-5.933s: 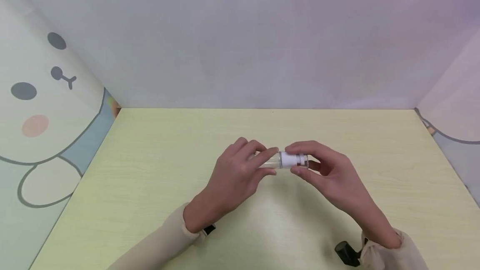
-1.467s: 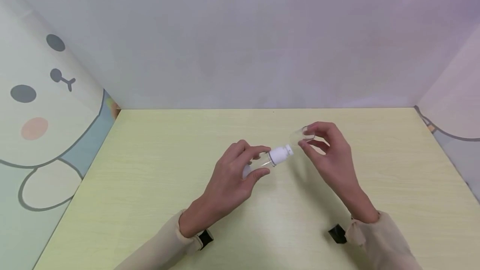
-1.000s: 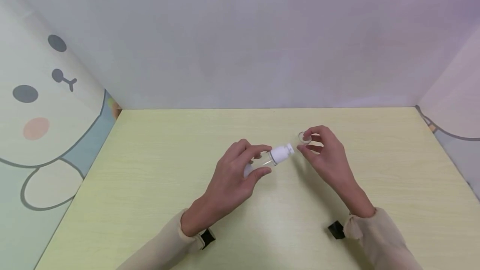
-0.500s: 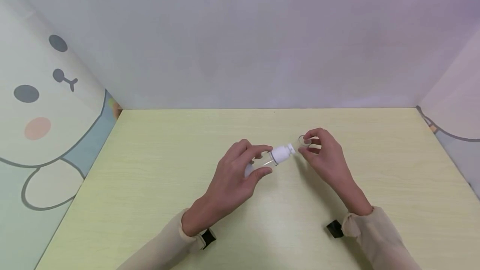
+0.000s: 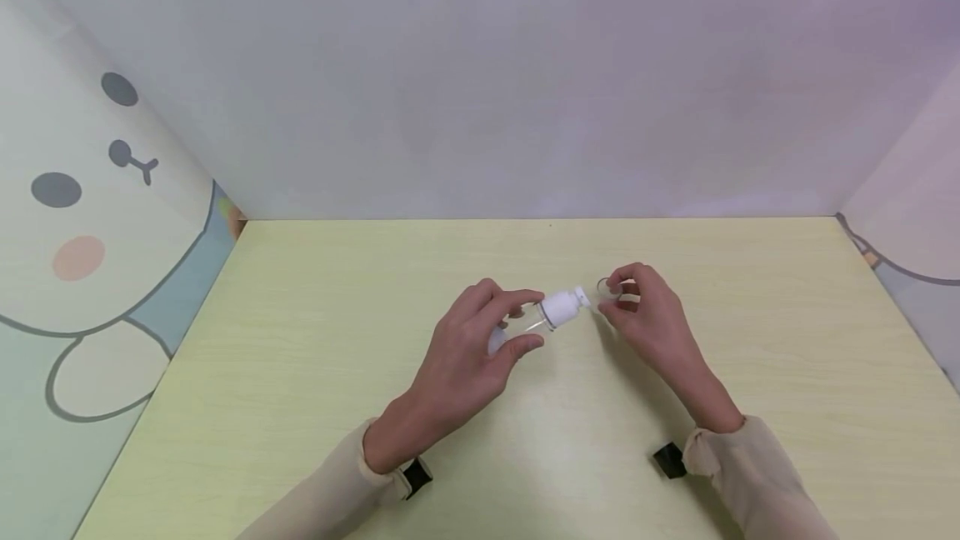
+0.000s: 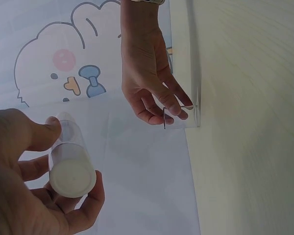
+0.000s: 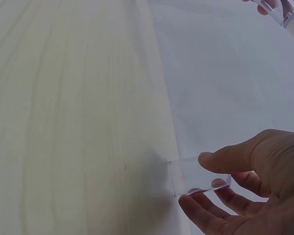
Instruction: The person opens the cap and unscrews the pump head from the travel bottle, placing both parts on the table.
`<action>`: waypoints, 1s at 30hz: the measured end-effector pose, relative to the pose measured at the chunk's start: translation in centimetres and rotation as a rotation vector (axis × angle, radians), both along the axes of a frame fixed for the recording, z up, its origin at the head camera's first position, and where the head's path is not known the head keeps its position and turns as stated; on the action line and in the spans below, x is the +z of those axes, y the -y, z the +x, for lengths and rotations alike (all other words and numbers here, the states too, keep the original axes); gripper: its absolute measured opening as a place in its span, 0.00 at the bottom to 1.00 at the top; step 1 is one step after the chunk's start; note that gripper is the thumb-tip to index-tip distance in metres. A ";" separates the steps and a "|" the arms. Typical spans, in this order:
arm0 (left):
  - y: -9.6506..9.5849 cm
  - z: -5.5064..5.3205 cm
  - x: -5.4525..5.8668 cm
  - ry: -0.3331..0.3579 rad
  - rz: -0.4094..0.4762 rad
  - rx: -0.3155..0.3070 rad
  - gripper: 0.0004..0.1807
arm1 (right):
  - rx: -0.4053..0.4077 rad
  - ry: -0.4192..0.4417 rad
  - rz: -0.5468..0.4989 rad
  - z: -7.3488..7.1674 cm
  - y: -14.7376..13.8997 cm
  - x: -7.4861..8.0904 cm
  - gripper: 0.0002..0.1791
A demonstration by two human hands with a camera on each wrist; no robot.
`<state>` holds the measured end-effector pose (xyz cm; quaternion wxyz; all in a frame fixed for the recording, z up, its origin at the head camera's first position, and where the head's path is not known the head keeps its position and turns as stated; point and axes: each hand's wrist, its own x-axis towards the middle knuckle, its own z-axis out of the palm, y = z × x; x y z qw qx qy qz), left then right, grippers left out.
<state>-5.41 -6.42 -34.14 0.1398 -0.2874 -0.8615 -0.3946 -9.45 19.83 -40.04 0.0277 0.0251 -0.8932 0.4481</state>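
The left hand [image 5: 468,348] grips a small bottle [image 5: 558,309], thumb on one side of the clear body and fingers curled round the other. Gripping it low seems meant to leave the white top free; that end slants up past the fingertips toward the right hand [image 5: 654,315]. There, thumb and fingers pinch a clear cap [image 7: 190,175] by its sides, just beyond the bottle's tip and apart from it. The light pinch probably keeps the thin wall from being squeezed, with the cap's far end clear of the fingers. The bench [image 5: 322,315] lies beneath both sets of fingers; whether the cap touches it, I cannot tell.
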 end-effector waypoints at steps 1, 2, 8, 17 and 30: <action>0.0 0.0 0.0 0.001 0.000 0.000 0.22 | 0.001 -0.001 0.001 0.0 0.0 0.0 0.16; 0.0 0.0 0.0 0.001 0.000 0.000 0.22 | 0.001 -0.002 0.003 0.0 0.0 -0.1 0.16; -0.1 0.0 0.0 0.002 0.001 0.000 0.22 | 0.007 -0.006 0.013 0.0 -0.1 -0.1 0.16; -0.1 0.0 0.0 0.002 0.012 0.009 0.24 | 0.020 -0.026 0.007 0.1 -0.1 0.2 0.17; -0.2 0.0 0.0 0.021 0.042 0.010 0.24 | 0.003 -0.291 0.037 2.2 0.9 2.5 0.20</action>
